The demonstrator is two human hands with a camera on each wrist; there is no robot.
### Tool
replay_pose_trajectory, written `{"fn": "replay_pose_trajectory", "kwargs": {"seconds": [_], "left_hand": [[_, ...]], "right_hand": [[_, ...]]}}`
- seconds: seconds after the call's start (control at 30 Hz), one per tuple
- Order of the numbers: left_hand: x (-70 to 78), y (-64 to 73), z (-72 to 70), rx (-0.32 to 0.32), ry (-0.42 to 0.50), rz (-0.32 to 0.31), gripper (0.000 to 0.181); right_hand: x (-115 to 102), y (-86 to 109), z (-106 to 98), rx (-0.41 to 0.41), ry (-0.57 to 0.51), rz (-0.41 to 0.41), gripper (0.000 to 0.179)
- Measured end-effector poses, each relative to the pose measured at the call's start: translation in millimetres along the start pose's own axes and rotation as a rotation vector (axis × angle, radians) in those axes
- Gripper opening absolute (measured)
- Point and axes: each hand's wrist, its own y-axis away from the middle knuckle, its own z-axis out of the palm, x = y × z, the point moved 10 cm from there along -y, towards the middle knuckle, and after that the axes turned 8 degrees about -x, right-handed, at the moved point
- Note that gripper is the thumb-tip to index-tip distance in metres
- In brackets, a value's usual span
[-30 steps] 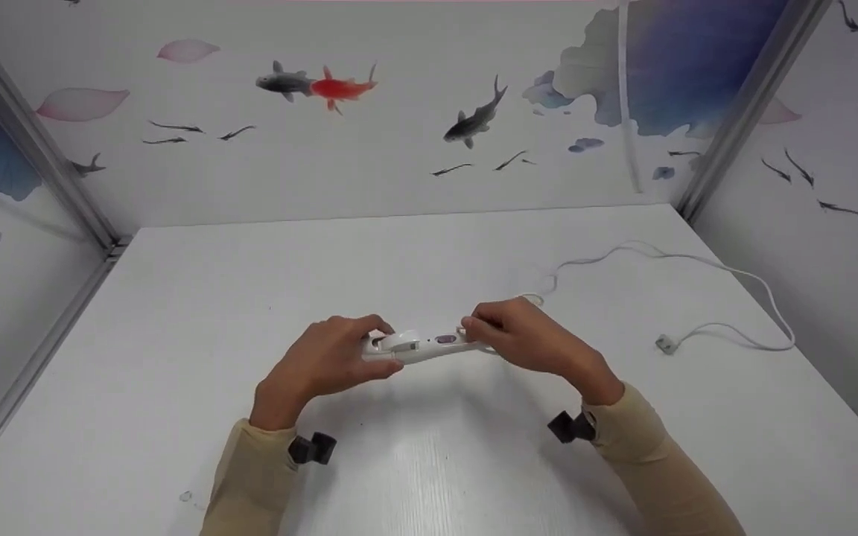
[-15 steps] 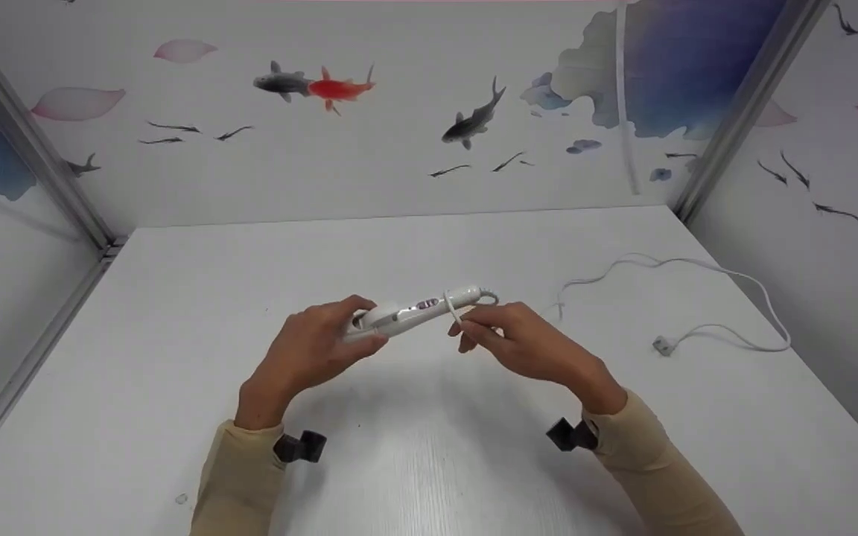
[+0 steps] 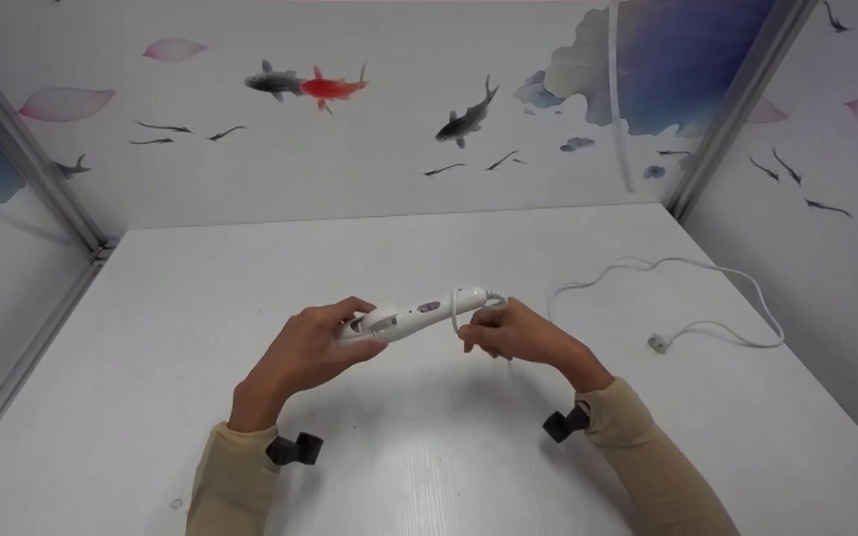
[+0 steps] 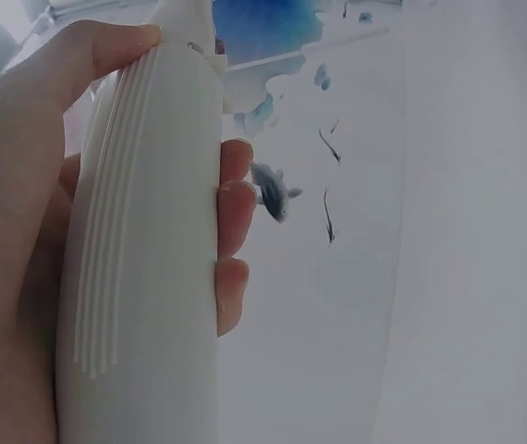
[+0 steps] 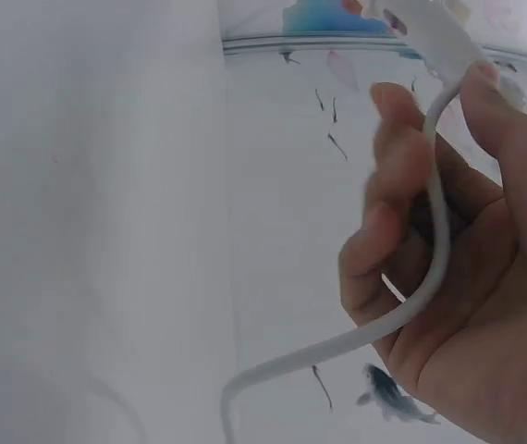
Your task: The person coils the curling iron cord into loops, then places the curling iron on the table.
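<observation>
My left hand (image 3: 317,346) grips a white hair iron (image 3: 418,321), holding it above the table with its cord end tilted up to the right. In the left wrist view, thumb and fingers lie on either side of its ribbed white body (image 4: 166,250). A purple-grey button panel (image 3: 428,307) faces up on the handle. The white cord (image 5: 437,217) leaves the handle's end, and one loop of it crosses round the handle. Beside that end, my right hand (image 3: 522,335) pinches the cord between thumb and curled fingers; in the right wrist view the cord runs across the palm.
The rest of the cord curves over the right side of the white table (image 3: 250,268), ending in a plug (image 3: 658,342). Panels printed with fish and petals (image 3: 407,179) enclose the back and sides. A small clear bit (image 3: 176,504) lies near the left sleeve.
The right hand has come off the handle's end and drawn the cord across the handle, then slightly right. The iron's cord end has risen. The left hand has shifted a little left, still gripping.
</observation>
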Motion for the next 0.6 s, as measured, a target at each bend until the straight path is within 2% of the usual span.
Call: {"fn": "replay_pose_trajectory", "kwargs": {"seconds": [0.1,0.37,0.47,0.6], "left_hand": [[2.5,0.9,3.6,-0.035,0.019,0.012,0.035],[7.2,-2.2,19.9,-0.15,0.014,0.026,0.035],[7.7,-3.9,25.1,-0.173,-0.018,0.022,0.036],[6.8,-6.0,31.3,-0.196,-0.055,0.009,0.037]], "right_hand": [[14.4,-1.0,-5.7,0.025,-0.024,0.046,0.023],[22.6,-1.6,-22.6,0.093,-0.142,0.018,0.008],[22.9,0.3,-25.7,0.112,-0.167,0.04,0.015],[17.3,4.3,-29.2,0.129,-0.133,0.048,0.025]]}}
